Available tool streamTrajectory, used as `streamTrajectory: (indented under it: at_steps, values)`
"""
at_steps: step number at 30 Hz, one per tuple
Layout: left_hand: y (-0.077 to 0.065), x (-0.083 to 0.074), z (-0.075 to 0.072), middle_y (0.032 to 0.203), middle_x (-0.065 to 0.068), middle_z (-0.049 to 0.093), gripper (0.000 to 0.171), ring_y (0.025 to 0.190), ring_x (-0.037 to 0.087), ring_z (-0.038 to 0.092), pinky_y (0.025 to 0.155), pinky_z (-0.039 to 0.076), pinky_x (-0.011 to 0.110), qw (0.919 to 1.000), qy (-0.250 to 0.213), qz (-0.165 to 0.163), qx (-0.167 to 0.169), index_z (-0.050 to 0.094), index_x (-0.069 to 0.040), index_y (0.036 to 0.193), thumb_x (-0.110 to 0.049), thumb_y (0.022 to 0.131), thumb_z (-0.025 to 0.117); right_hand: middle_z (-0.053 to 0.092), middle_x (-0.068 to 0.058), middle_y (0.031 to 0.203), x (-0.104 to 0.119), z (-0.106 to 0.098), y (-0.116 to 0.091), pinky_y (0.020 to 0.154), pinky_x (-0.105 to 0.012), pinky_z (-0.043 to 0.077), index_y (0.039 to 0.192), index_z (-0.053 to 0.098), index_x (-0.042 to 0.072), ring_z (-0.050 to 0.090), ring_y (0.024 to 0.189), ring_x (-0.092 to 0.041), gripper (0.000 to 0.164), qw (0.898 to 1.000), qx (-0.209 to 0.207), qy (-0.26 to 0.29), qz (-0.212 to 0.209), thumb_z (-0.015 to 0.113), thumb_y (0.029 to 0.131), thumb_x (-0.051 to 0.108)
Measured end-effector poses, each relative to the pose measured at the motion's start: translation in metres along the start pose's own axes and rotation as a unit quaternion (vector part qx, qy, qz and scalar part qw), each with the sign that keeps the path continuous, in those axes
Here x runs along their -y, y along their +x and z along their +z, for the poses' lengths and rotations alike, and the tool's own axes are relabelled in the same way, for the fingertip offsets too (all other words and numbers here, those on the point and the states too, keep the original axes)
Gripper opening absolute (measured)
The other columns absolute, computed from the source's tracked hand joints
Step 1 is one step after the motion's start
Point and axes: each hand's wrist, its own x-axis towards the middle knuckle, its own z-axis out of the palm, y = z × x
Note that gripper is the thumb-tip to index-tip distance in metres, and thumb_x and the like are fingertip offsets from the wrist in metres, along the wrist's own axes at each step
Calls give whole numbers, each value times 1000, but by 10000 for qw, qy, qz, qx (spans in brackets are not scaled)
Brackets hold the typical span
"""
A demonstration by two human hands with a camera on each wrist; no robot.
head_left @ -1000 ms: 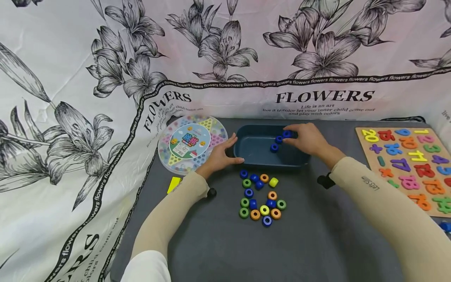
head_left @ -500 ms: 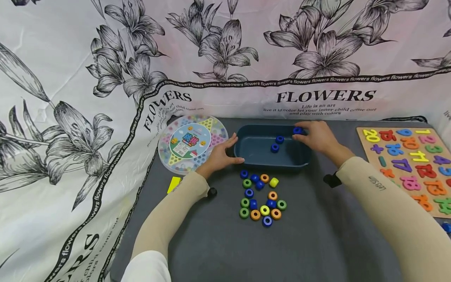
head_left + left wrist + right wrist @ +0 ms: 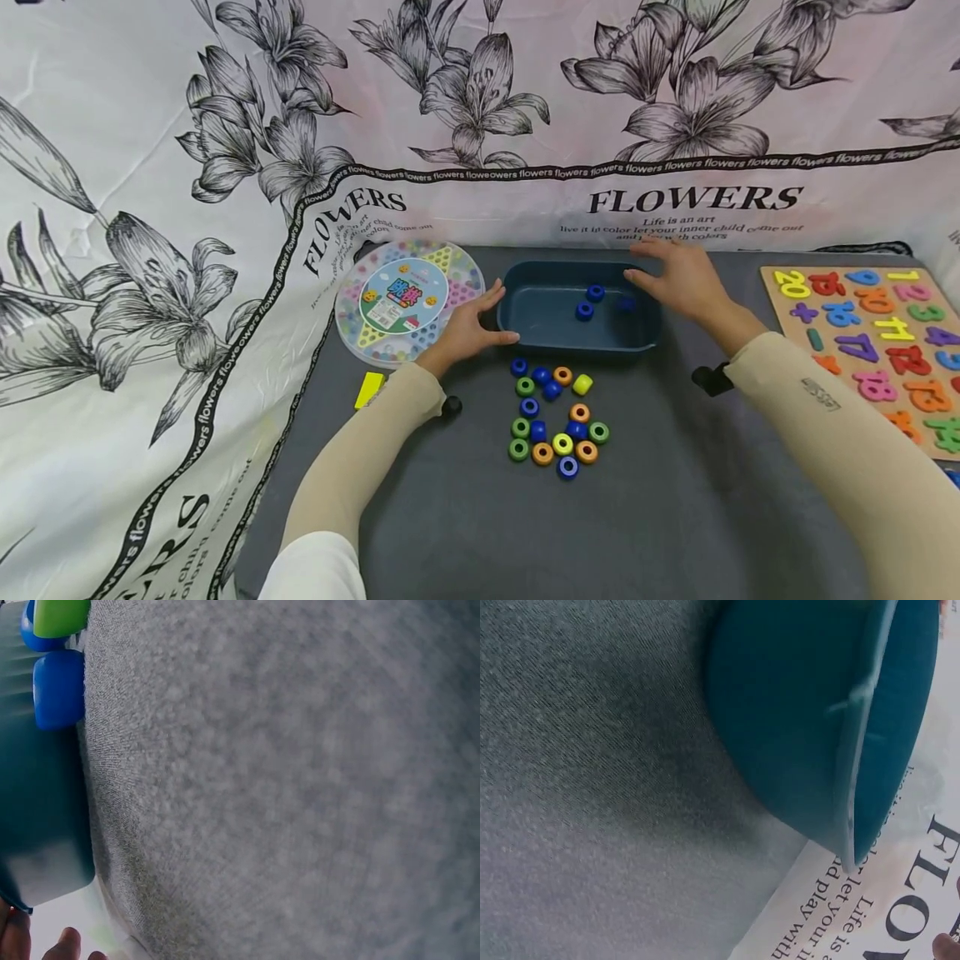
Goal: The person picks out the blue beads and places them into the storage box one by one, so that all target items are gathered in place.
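Observation:
A dark teal tray (image 3: 547, 337) stands at the back of the table, with two blue beads (image 3: 584, 311) inside. A third, blurred blue bead (image 3: 626, 304) shows near its right end, below my right hand (image 3: 686, 283). That hand is over the tray's right end, thumb and fingers apart, holding nothing. At the opposite end my left hand (image 3: 468, 329) rests by the rim, thumb and forefinger spread. In the left wrist view, fingertips (image 3: 67, 941) show near the corner of the tray. Several blue, green, orange and yellow beads (image 3: 562, 443) lie in front of the tray.
A round game board (image 3: 405, 304) in clear wrap lies left of the tray, with a yellow piece (image 3: 369, 390) below it. On the right is a wooden number board (image 3: 862, 350). Flower-printed cloth (image 3: 480, 100) hangs behind and on the left.
My right hand carried a blue bead rightward inside the tray, then let it go and opened, rising slightly. The left hand has stayed in place.

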Motion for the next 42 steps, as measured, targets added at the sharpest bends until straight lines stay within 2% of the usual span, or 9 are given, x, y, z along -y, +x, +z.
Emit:
streamTrajectory:
  at_steps: [7,11,14,18,20,22,28,35,42]
  values:
    - [-1,-1,0,155,-1,23,88,143,16,21,116,22,38,10000,-23,56,-28,34,-10,144,-36,73,79,56,-20,129,6,7,-6,98,-58,37,115,63,3,50,117,-41,31,9988,-418,177,-184,58,92,23]
    - [-1,0,0,155,-1,22,88,143,16,21,116,21,38,10000,-63,40,6,34,-11,145,-37,73,78,61,-20,122,20,16,-13,96,-55,41,112,65,3,55,112,-38,27,9966,-450,82,-680,61,90,18]
    - [-2,-1,-1,155,-3,21,88,143,14,21,116,21,37,9999,-108,-2,16,34,-11,145,-36,73,78,67,-15,110,41,23,-23,89,-48,48,107,68,5,63,101,-30,23,9878,-11,-170,-1545,64,87,16]
    - [0,-1,-1,155,-6,21,87,142,12,21,116,21,36,9999,-133,25,-46,34,-12,144,-36,73,78,71,-2,92,76,30,-39,72,-35,53,98,70,12,65,79,-15,14,9561,1375,-541,-2529,65,86,16]
    - [0,0,-2,155,-7,21,87,142,11,20,116,21,36,9999,-131,27,-74,34,-12,144,-36,73,79,71,1,91,93,32,-46,66,-30,52,99,70,13,63,73,-10,15,9405,2106,-706,-2571,65,86,17]
    - [1,0,-2,155,-7,20,88,143,10,19,116,20,36,9999,-130,29,-75,34,-13,145,-36,73,78,70,1,87,104,35,-52,60,-27,50,99,70,13,60,67,-9,15,9295,2690,-834,-2382,65,86,16]
    - [2,0,-1,155,-2,21,87,143,13,20,116,20,37,9998,-161,95,-27,34,-12,145,-36,73,78,70,1,86,115,41,-66,62,-27,52,98,71,15,61,68,-8,16,9056,3636,-940,-1974,67,84,10]
    - [-2,1,0,155,-3,21,88,143,11,20,116,20,36,9999,-130,41,9,33,-11,145,-39,74,78,67,3,84,117,65,-88,64,-30,51,95,72,17,57,69,-11,21,8890,3849,-1344,-2087,69,79,3]
    - [-2,2,1,155,1,22,90,143,12,20,116,21,38,9998,-180,120,-14,33,-10,145,-40,73,78,66,4,94,115,88,-100,70,-31,52,100,69,21,60,81,-11,22,8863,3423,-1761,-2574,68,82,7]
